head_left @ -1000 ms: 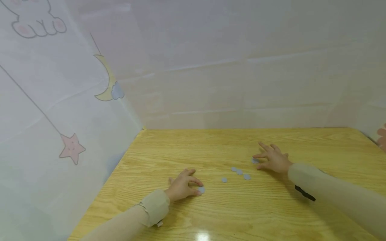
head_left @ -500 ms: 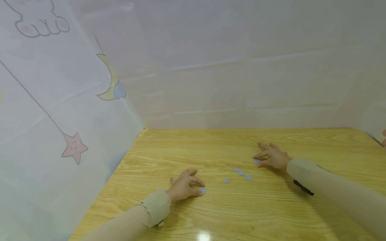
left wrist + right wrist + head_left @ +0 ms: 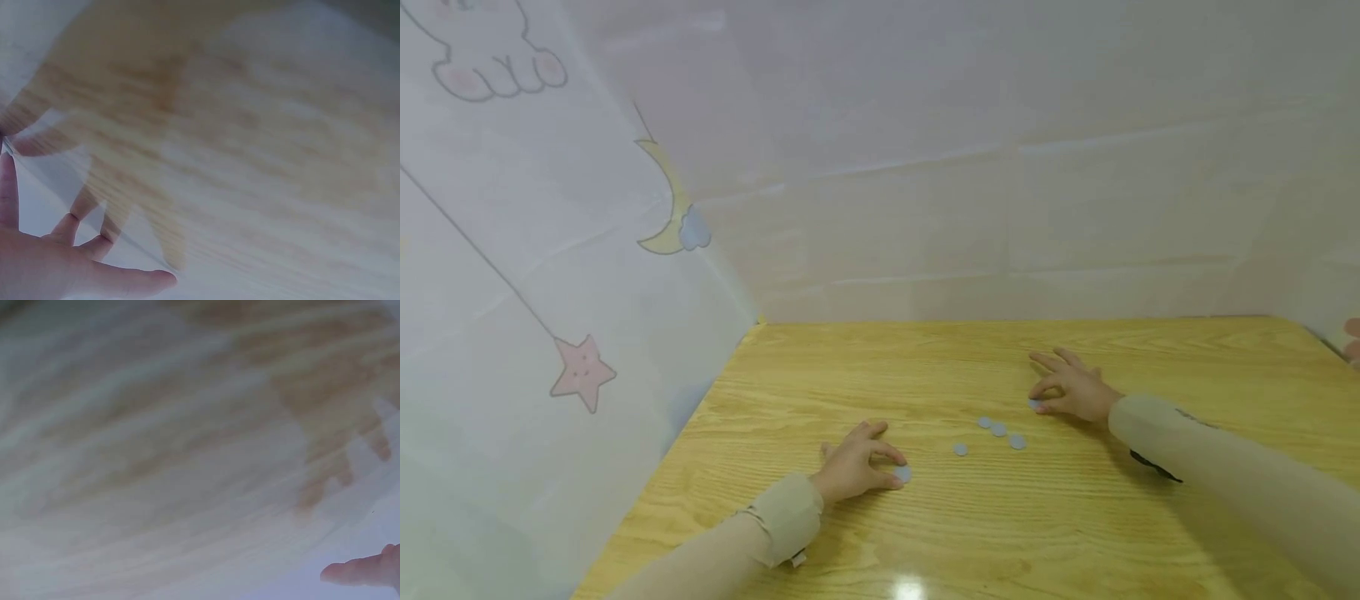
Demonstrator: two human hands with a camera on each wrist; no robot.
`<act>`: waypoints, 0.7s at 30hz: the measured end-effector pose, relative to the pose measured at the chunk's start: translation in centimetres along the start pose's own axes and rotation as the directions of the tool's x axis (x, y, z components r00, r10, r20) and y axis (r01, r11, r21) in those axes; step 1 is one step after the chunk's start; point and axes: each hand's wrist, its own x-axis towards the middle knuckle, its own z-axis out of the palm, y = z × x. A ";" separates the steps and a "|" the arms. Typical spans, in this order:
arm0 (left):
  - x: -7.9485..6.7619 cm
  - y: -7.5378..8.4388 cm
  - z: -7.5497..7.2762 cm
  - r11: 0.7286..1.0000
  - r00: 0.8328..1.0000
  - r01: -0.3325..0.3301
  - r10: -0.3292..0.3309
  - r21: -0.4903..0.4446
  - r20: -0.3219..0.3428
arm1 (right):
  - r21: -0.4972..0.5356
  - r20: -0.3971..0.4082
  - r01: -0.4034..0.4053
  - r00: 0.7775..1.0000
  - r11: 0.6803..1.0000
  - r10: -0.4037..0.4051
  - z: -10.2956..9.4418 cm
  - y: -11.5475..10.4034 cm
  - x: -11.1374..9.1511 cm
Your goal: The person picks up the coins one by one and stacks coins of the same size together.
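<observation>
On the wooden table (image 3: 820, 367), my left hand (image 3: 853, 463) grips a flat grey-blue disc (image 3: 903, 474) by its edges, between thumb and index finger. Farther back on the right, my right hand (image 3: 1077, 393) pinches another grey-blue disc (image 3: 1034, 404) at the tabletop, its other fingers spread and raised. Several smaller discs lie flat between the hands: one apart (image 3: 961, 449), and a slanting row including a middle disc (image 3: 997, 430). In the left wrist view, the left hand (image 3: 44, 262) reaches in from the lower left. Only a fingertip of the right hand (image 3: 362, 572) enters the right wrist view.
A pale sheet wall (image 3: 880, 208) rises along the table's back edge. Another sheet on the left carries a printed pink star (image 3: 583, 373) and a yellow moon (image 3: 666, 200). Glossy reflections of the hands show on the tabletop in both wrist views.
My right thumb and index finger have drawn together on their disc, and the hand's other fingers have lifted slightly. My left hand and the loose discs stay put.
</observation>
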 end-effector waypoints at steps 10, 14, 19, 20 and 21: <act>-0.2 0.5 -0.1 1.000 1.000 0.002 -0.002 -0.004 -0.001 | 0.020 0.056 -0.015 0.998 1.000 0.014 -1.0 0.4 0.0; -0.2 0.4 -0.1 1.000 1.000 0.000 0.000 0.001 -0.003 | 0.024 0.075 -0.010 0.997 1.000 0.008 -1.1 0.2 0.2; -0.1 0.3 0.1 1.000 1.000 0.002 -0.002 0.002 -0.005 | 0.041 0.094 0.002 0.996 0.999 -0.006 -0.9 0.0 0.4; -0.1 0.2 0.1 1.000 1.000 0.002 -0.002 -0.001 -0.006 | 0.039 0.096 0.009 0.995 0.999 -0.013 -0.9 0.1 0.5; -0.1 0.2 0.1 1.000 1.000 0.002 -0.002 -0.002 -0.009 | 0.039 0.097 0.017 0.995 0.999 -0.021 -0.9 0.1 0.5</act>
